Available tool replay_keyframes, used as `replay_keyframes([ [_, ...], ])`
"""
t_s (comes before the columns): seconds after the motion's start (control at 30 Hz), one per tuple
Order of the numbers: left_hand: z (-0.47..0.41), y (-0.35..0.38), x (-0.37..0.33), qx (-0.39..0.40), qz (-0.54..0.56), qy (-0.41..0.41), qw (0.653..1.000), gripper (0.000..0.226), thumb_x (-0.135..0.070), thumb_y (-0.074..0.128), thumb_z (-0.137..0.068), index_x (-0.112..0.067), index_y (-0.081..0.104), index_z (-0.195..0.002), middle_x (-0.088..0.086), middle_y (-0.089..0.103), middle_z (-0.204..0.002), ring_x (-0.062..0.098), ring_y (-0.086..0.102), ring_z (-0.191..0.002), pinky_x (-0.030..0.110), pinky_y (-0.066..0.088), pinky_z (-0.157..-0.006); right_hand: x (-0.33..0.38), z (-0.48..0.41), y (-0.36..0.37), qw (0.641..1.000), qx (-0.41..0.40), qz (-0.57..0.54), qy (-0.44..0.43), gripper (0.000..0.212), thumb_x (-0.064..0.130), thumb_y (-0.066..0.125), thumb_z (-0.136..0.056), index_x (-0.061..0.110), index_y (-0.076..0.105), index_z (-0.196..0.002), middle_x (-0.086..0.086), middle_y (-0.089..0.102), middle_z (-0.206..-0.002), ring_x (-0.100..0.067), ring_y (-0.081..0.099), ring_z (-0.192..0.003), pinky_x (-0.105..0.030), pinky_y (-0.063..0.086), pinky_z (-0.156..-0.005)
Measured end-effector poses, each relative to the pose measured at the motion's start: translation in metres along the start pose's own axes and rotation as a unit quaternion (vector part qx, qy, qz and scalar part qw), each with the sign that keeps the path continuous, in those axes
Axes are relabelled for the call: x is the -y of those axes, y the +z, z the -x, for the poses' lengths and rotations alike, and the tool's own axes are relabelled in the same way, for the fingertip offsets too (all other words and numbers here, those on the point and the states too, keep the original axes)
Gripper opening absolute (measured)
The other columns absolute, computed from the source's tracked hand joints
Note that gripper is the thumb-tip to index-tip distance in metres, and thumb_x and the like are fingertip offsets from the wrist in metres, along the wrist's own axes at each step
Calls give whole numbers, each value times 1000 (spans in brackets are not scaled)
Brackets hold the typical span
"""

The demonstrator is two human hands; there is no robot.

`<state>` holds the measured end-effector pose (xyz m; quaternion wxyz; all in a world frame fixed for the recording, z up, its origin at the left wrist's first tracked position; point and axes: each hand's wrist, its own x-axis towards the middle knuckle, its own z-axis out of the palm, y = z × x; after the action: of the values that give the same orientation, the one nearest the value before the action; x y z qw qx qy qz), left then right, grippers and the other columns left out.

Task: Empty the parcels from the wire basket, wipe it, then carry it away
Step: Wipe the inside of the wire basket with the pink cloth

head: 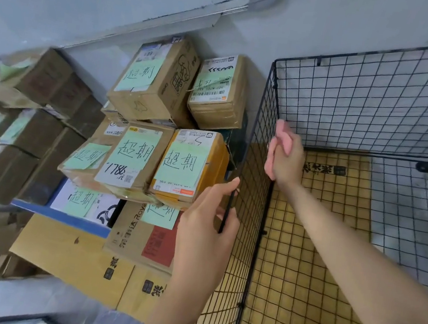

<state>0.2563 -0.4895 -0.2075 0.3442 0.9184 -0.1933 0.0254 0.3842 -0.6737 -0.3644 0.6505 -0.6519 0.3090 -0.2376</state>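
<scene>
A black wire basket (363, 81) fills the right half of the view, with a flat sheet of yellow cardboard (312, 259) lying on its bottom and no parcels inside. My left hand (206, 224) grips the top rim of the basket's left wall, thumb on the inside. My right hand (284, 155) reaches into the basket beside that same wall, fingers straight and held together, holding nothing. A stack of cardboard parcels (156, 131) with green notes sits to the left of the basket, against the wall.
More brown boxes (33, 118) are piled at the far left. Large flat cartons (76, 258) lie under the parcel stack. A pale wall (339, 22) runs behind everything, close to the basket's far side.
</scene>
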Motion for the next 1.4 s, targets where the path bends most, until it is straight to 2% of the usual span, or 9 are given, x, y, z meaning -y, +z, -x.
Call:
replay_keyframes([
  [0.23,1,0,-3,2,0,-4,1000,42,-7,63,-91,-26,60,-130,-18,63,-101,0,56,-85,10,42,-62,84,39,-2,967,-32,-57,-245,30,18,60,-93,26,55,-122,1,56,-122,-13,56,-110,-24,48,-95],
  [0.43,1,1,-3,-3,-9,-2,1000,44,-9,63,-91,-30,59,-129,-23,61,-102,1,57,-89,13,46,-63,-1,32,3,995,-42,-21,-88,27,10,55,-97,17,62,-123,-5,50,-125,3,50,-104,-5,41,-85],
  [0.53,1,1,-1,-3,-9,-1,1000,44,-9,63,-91,-29,60,-129,-21,62,-99,-3,56,-87,13,46,-62,-54,25,0,997,-11,76,21,32,12,52,-98,23,60,-127,-1,51,-123,-15,57,-104,-17,48,-80],
  [0.63,1,1,-1,-1,-10,0,1000,43,-9,63,-91,-28,61,-130,-18,62,-96,-1,56,-85,14,46,-59,-81,23,-5,979,68,189,46,39,19,47,-99,23,50,-137,-5,54,-135,-26,52,-123,-38,45,-101],
  [0.77,1,-1,-2,-7,-7,4,1000,43,-7,64,-91,-27,61,-130,-18,64,-99,-7,56,-87,9,46,-66,-72,28,-4,989,44,113,84,36,16,51,-98,22,54,-133,-7,56,-131,-26,58,-116,-37,52,-95],
  [0.87,1,-3,-5,-9,-8,5,1000,43,-7,65,-90,-26,62,-129,-20,63,-102,-9,54,-90,2,40,-74,-35,38,-11,998,31,8,52,28,14,53,-98,14,60,-125,-3,61,-121,-19,61,-106,-25,52,-83],
  [1.0,1,-3,-7,-9,-7,3,1000,43,-7,65,-90,-24,62,-129,-18,63,-101,-9,54,-91,-3,33,-79,44,56,-14,996,17,-85,-30,23,17,57,-95,21,61,-118,4,63,-114,-9,63,-104,-26,53,-90],
  [1.17,2,-4,-8,-7,5,2,1000,43,-6,64,-90,-23,61,-130,-19,62,-102,-9,54,-89,0,38,-73,84,85,-14,983,14,-80,-165,30,18,58,-91,35,56,-115,2,60,-120,-10,60,-108,-26,52,-92],
  [1.4,0,-3,-5,-4,4,-8,1000,43,-9,64,-91,-26,61,-130,-17,64,-105,-11,53,-89,2,40,-73,-21,83,-9,998,12,34,-54,17,19,52,-95,20,63,-108,0,63,-105,-17,62,-95,-32,54,-82],
])
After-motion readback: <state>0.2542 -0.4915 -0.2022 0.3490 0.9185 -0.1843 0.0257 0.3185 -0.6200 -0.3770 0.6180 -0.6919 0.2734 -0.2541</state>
